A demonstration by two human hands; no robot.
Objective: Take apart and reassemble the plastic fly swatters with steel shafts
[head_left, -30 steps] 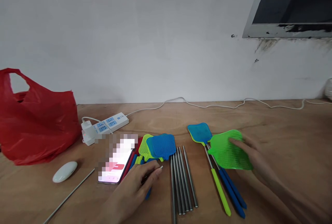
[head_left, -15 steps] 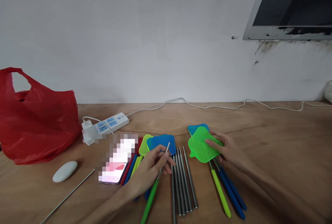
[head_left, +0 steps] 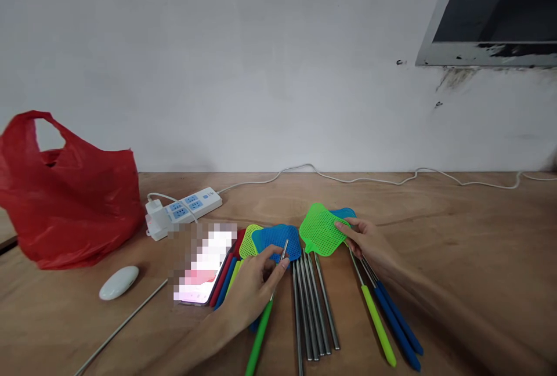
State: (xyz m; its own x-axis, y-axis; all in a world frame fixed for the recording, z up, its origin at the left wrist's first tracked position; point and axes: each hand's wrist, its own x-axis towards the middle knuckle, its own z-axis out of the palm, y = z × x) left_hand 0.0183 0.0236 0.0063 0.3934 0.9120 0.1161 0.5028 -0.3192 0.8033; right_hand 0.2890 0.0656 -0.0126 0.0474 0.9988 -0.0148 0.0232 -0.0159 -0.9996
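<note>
Through the head camera, my only view, I take the sheaf of bare metal rods [head_left: 311, 318] as my landmark. Just left of it, my left hand [head_left: 255, 286] has a metal shaft [head_left: 285, 247] pinched between thumb and fingers, its tip pointing up and its green handle [head_left: 260, 338] hanging below. Above the sheaf's top end, my right hand [head_left: 365, 239] grips the green mesh head [head_left: 322, 230] by its right edge, the little neck turned down and left toward the shaft tip. Neck and tip are apart, so I judge this pair not yet joined. Right of the sheaf lie a yellow handle [head_left: 378, 325] and two blue handles [head_left: 397, 326], their shafts running up toward a blue mesh head [head_left: 345, 212]; these look to me like finished pieces, though my right hand hides the joints. Left of the sheaf, a yellow mesh head [head_left: 250, 242] and blue mesh heads [head_left: 278, 237] overlap, with a red handle [head_left: 221, 280] and others beside the phone [head_left: 209, 266]. Those, and the sheaf's handleless rods, seem to be what is left; I cannot count the stacked heads.
</note>
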